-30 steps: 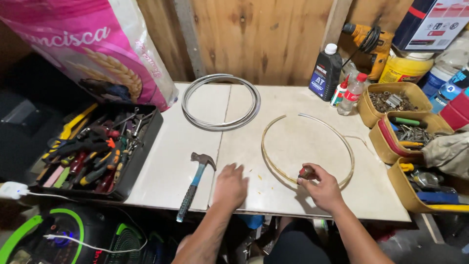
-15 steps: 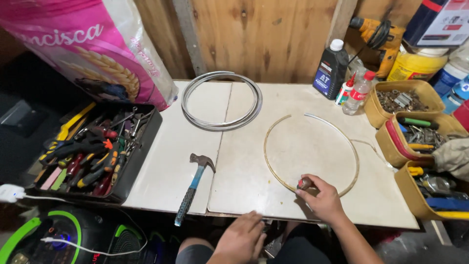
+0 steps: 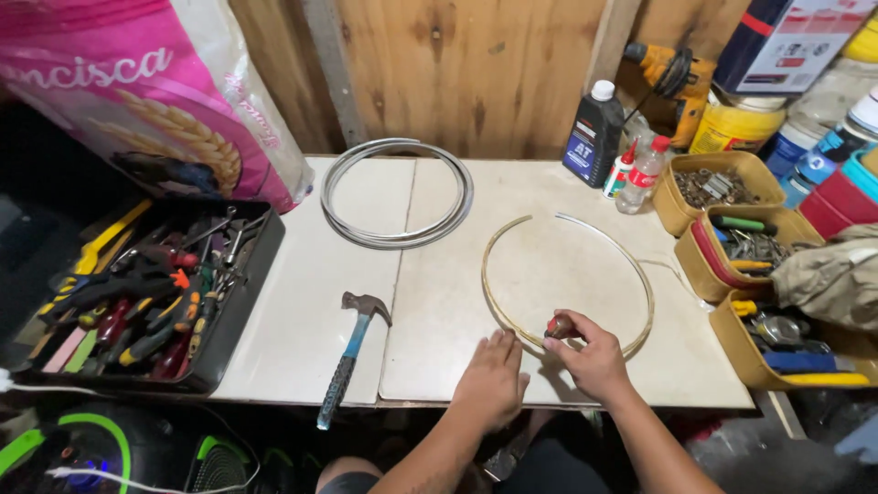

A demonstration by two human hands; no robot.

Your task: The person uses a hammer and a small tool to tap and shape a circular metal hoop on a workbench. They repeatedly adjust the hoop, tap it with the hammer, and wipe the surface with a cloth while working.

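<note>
Right hand (image 3: pixel 594 361) pinching small brown piece onto thin open brass-coloured hoop (image 3: pixel 567 284), lower centre; left hand (image 3: pixel 491 384) flat, empty on white bench (image 3: pixel 302 320); hoop gap unclosed.

Your right hand (image 3: pixel 599 361) holds a small dark red and brown piece (image 3: pixel 560 326) on a thin, pale gold hoop (image 3: pixel 567 284). The table (image 3: pixel 302 302) is creamy white. The coil of wire (image 3: pixel 395 194) is silver grey. The hammer (image 3: pixel 350 355) has a blue and black handle. The big bag (image 3: pixel 137 91) is pink with golden wheat on it. The bottle (image 3: pixel 593 134) is black with a white cap.
</note>
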